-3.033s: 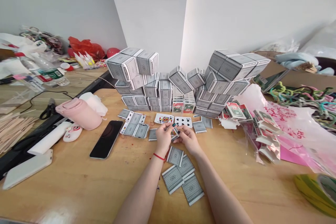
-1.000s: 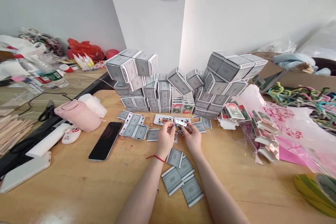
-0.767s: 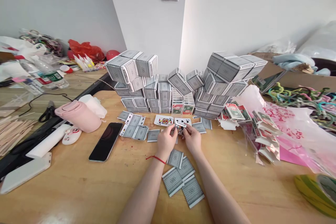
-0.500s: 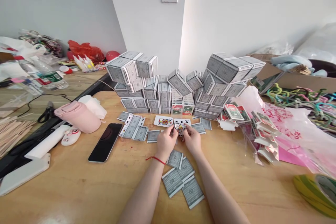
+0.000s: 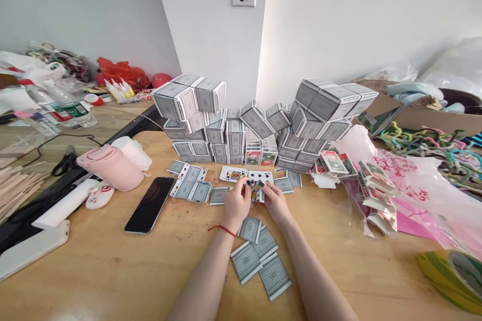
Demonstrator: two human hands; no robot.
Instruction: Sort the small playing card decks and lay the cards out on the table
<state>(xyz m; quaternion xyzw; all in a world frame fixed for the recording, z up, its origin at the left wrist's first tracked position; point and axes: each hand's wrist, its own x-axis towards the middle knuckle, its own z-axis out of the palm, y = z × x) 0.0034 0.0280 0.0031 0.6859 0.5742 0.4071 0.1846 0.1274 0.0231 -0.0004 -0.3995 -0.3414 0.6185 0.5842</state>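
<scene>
One left hand [image 5: 236,205] and one right hand [image 5: 274,203]; some held cards [image 5: 255,191] between them, too tight to count; two face-up playing cards [image 5: 233,174] just beyond the hands; four flat grey card boxes [image 5: 250,229] just below the hands; five more [image 5: 201,191] left of the left hand; two more [image 5: 283,185] right of the right hand; one phone [image 5: 148,204] farther left of the left hand; one red string [image 5: 222,229] around the left wrist

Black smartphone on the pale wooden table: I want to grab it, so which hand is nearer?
Left. The left hand sits to the right of the black smartphone in this view, apart from it; the right hand sits farther off, past the left hand.
</scene>
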